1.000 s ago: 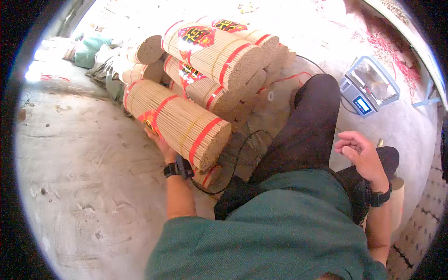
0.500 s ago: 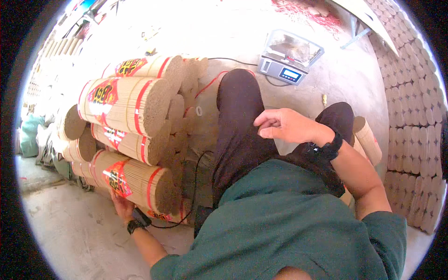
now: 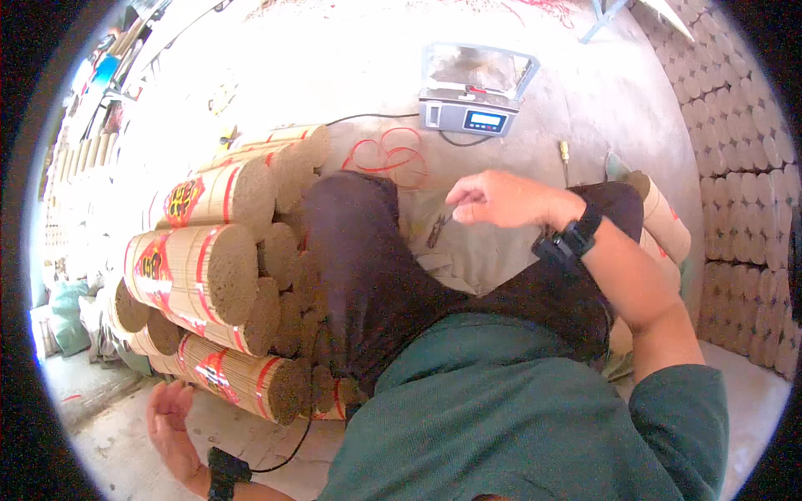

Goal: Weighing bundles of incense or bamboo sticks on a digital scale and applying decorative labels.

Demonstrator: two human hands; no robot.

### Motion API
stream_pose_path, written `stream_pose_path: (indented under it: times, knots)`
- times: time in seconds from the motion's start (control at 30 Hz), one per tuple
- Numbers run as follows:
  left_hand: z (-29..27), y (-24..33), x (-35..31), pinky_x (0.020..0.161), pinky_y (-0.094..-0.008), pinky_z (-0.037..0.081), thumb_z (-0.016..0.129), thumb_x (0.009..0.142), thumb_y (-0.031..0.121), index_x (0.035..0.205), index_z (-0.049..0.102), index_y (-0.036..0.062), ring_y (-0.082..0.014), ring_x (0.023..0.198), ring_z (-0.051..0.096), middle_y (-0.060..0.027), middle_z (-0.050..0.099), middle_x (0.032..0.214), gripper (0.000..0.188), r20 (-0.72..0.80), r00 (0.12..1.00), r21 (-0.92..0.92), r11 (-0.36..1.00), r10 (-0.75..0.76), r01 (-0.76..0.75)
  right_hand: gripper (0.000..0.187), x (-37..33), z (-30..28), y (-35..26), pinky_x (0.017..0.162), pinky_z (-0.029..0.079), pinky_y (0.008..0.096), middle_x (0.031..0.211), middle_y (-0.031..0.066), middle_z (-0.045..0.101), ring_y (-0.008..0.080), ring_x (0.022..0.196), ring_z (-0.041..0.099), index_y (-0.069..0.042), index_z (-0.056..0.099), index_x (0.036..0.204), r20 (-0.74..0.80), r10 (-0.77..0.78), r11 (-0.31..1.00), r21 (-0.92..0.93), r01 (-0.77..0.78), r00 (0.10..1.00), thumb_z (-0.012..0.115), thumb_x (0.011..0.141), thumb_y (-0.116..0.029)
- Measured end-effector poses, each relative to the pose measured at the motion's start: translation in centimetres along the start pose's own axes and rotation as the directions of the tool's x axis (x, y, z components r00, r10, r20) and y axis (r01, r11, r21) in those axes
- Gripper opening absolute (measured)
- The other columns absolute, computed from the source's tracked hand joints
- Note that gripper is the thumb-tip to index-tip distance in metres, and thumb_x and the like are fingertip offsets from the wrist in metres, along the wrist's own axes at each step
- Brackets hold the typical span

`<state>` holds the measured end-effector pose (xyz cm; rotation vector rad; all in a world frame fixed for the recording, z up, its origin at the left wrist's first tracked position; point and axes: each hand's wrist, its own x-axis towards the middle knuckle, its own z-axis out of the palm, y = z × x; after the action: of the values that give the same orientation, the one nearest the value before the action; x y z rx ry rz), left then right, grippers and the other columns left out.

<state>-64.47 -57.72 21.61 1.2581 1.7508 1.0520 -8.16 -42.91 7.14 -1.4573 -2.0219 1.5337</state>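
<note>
My left hand [image 3: 171, 426] is raised beside the lower end of a stack, with its fingers bent and apart and nothing visible in them. Closest to it lies a bundle of thin sticks [image 3: 225, 376] with red bands and a red label. Another banded bundle [image 3: 180, 267] rests higher on the stack. My right hand [image 3: 501, 200] hangs over my lap, its fingers loosely curled with a gap at the thumb. I see nothing held there. Below its fingertips a small dark tool [image 3: 437, 230], perhaps pliers, lies on a grey-beige cloth [image 3: 472, 259].
A grey device with a lit panel [image 3: 480, 108] stands on the floor ahead, its cable running left. Red cord [image 3: 388, 159] lies in loops before my knees. Near my right knee are a yellow-handled tool [image 3: 565, 152] and more bundles [image 3: 664, 221]. Stacked bundles [image 3: 739, 217] line the right side.
My left hand has come off the lower bundle and moved down and left. My knees have spread, baring the cloth and small tool. My right hand stays over my lap. The view has shifted.
</note>
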Motion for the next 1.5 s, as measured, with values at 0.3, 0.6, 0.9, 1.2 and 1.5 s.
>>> stream_pose_path:
  times: [0.3,0.6,0.9,1.2,1.5]
  knots:
    - [17.8,19.1,12.2,0.083,-0.0404,0.038,0.056,0.084,0.052,0.122,0.044,0.0016,-0.0228,0.086,0.051,-0.0068,0.052,0.097,0.065,0.567,0.649,-0.428,0.854,0.508,-0.295,0.046,0.2,-12.5,10.8,0.082,0.051,0.0342,0.106,0.0118,0.061,0.02,0.093,0.061,0.0,0.054,0.119,-0.14,0.381,0.848,0.447,-0.285,0.914,0.057,0.09,-0.035]
    - [50.1,24.2,27.9,0.102,-0.0366,0.04,0.037,0.098,0.031,0.128,0.045,-0.0048,-0.0286,0.109,0.058,-0.0187,0.058,0.117,0.047,0.742,0.496,-0.129,0.821,0.452,-0.555,0.044,2.6,-16.3,23.3,0.086,0.048,0.036,0.118,0.011,0.056,0.0206,0.103,0.057,-0.005,0.05,0.119,-0.26,0.636,0.574,0.789,-0.22,0.726,0.053,0.092,-0.039]
    - [69.9,13.8,36.3,0.072,-0.027,0.047,0.057,0.087,0.016,0.092,0.063,-0.0022,-0.0144,0.077,0.06,-0.0062,0.065,0.082,0.019,0.637,0.594,0.046,0.746,0.491,-0.665,0.058,8.5,-16.7,31.7,0.1,0.036,0.0403,0.129,0.0127,0.051,0.0233,0.121,0.045,-0.003,0.046,0.127,-0.241,0.723,0.417,0.9,-0.131,0.648,0.043,0.094,-0.05]
    - [72.5,11.1,36.4,0.071,-0.0268,0.047,0.058,0.089,0.014,0.091,0.063,-0.0025,-0.0141,0.077,0.06,-0.0088,0.066,0.081,0.018,0.589,0.445,-0.012,0.558,0.675,-0.83,0.063,16.5,-14.9,39.9,0.077,0.039,0.0332,0.09,0.0026,0.055,0.015,0.082,0.048,-0.005,0.057,0.105,-0.274,0.704,0.261,0.958,0.12,0.655,0.036,0.092,-0.062]
    - [72.7,11.2,34.3,0.062,-0.0279,0.047,0.057,0.088,0.013,0.084,0.063,-0.0037,-0.0165,0.066,0.059,-0.011,0.063,0.072,0.018,0.563,0.376,0.041,0.43,0.736,-0.902,0.057,16.2,-15.4,41.2,0.08,0.04,0.0303,0.095,0.0072,0.06,0.0169,0.082,0.051,0.001,0.06,0.101,-0.629,0.374,0.88,0.473,-0.047,0.681,0.035,0.096,-0.05]
